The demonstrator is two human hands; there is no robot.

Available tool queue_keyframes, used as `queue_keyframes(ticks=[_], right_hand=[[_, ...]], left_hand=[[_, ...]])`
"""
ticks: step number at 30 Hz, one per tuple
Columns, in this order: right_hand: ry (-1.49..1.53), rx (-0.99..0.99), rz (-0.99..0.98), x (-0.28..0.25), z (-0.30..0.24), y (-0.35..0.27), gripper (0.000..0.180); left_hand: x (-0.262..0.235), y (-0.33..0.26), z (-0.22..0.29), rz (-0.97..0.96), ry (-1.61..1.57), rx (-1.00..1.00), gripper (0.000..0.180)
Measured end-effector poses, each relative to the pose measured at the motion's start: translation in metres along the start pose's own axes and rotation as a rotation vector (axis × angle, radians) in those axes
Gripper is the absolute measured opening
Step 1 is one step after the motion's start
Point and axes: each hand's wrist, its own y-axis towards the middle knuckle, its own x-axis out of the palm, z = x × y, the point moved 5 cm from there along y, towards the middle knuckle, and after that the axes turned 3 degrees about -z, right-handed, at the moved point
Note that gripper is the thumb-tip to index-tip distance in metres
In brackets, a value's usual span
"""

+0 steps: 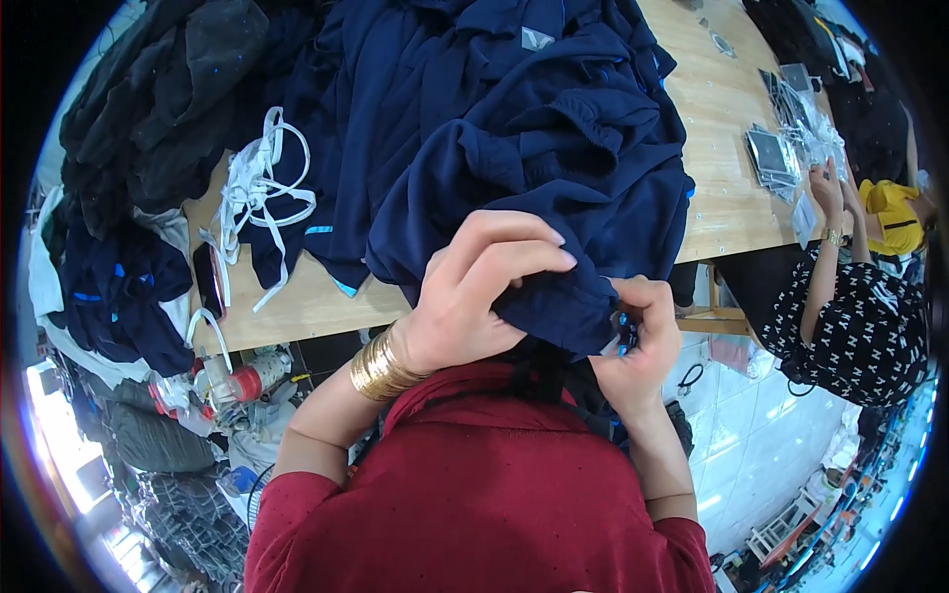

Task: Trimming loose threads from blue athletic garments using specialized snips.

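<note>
A navy garment [559, 306] is bunched up between my hands at the near edge of the table. My left hand [465, 292], with gold bangles at the wrist, is closed on the cloth, its fingers bent over it. At the cloth's right edge, my right hand [641, 346] pinches the fabric between thumb and fingers. A small black-and-blue thing [625, 333] sits in that same hand; its kind is mostly hidden by the fingers. The garment's bulk runs on into a heap of navy clothes [435, 109] on the table.
White cords [265, 193] lie left of the heap, with a phone [209, 280] below them. Black cloth [163, 89] is piled at the far left of the wooden table [707, 119]. At right, another person's hand [826, 193] is beside small clear packets [774, 158].
</note>
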Motion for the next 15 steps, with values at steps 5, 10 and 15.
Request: queue_keyframes(ticks=[5,10,15], right_hand=[[0.032,0.027,-0.200,-0.002,-0.009,0.007,0.045],[-0.074,0.033,-0.188,-0.026,-0.015,0.013,0.036],[-0.244,-0.089,-0.156,-0.027,-0.023,0.019,0.024]], left_hand=[[0.000,-0.005,-0.005,0.037,0.074,0.144,0.031],[0.002,-0.008,-0.003,0.035,0.032,0.139,0.029],[0.005,-0.007,-0.001,0.025,0.053,0.142,0.028]])
